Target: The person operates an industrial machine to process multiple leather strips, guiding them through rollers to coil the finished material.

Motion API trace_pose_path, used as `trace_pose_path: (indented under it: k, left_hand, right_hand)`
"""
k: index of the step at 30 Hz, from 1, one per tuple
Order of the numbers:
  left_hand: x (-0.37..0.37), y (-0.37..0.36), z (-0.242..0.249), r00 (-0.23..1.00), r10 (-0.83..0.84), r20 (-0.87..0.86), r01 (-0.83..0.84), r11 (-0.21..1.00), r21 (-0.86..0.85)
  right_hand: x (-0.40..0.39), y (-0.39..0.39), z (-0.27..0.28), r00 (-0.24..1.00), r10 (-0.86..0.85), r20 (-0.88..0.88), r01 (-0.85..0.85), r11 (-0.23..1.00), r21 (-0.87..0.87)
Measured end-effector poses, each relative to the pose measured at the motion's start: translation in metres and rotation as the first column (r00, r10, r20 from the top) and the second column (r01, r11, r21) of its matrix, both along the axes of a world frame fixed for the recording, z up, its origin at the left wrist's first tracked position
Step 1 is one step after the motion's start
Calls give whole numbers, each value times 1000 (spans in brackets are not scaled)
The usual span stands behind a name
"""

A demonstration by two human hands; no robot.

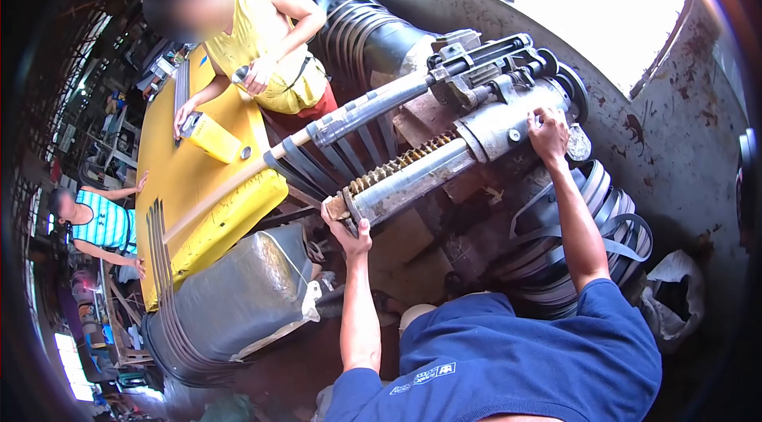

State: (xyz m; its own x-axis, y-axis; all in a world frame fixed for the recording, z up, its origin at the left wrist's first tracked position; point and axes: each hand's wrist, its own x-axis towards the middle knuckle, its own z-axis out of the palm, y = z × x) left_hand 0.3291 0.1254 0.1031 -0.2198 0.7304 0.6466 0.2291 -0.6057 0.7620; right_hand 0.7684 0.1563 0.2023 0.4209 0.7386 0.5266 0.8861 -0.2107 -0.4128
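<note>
A long metal machine point(494, 122) with a grey cylindrical body lies diagonally in front of me. A brass-coloured coarse screw point(401, 162) runs along its lower bar point(417, 180). My left hand point(349, 235) is closed around the near end of that bar, thumb up on one side. My right hand point(548, 136) lies on the cylindrical body near its far end, fingers bent over the top; their undersides are hidden. Beside the cylinder, a second set of rods and brackets point(484, 65) leads to a long pole point(365, 107) pointing left.
Coiled flat strips point(591, 220) lie right of my arm. A yellow-covered surface point(171, 184) and a grey wrapped roll point(238, 295) stand left. A person in yellow point(254, 41) holds a yellow container point(210, 139); another in stripes point(103, 220) touches the yellow surface. A curved wall point(619, 128) bounds the right.
</note>
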Motion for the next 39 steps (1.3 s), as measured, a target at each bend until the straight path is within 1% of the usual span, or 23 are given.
trace_pose_path:
  k: [7, 10, 13, 20, 34, 39]
  left_hand:
    - [0, 0, 0, 1000, -23, 7, 23, 1000, 12]
    - [-3, 0, -2, 1000, -11, -16, 11, 1000, 9]
    - [-2, 1, -4, 1000, -16, 5, 16, 1000, 0]
    - [-5, 3, -8, 1000, 2, -27, -1, 1000, 26]
    - [-1, 0, 1, 1000, -18, -5, 18, 1000, 6]
    - [0, -2, 4, 1000, -25, 8, 24, 1000, 17]
  right_hand:
    - [-3, -2, 4, 1000, -15, -9, 15, 1000, -26]
    - [-3, -1, 4, 1000, -13, -13, 13, 1000, -19]
    - [-3, -1, 3, 1000, -11, -17, 11, 1000, -20]
    - [-2, 0, 2, 1000, -18, -19, 18, 1000, -18]
    - [-3, 0, 2, 999, -22, -26, 21, 999, -24]
    - [-3, -1, 2, 1000, -16, -13, 16, 1000, -3]
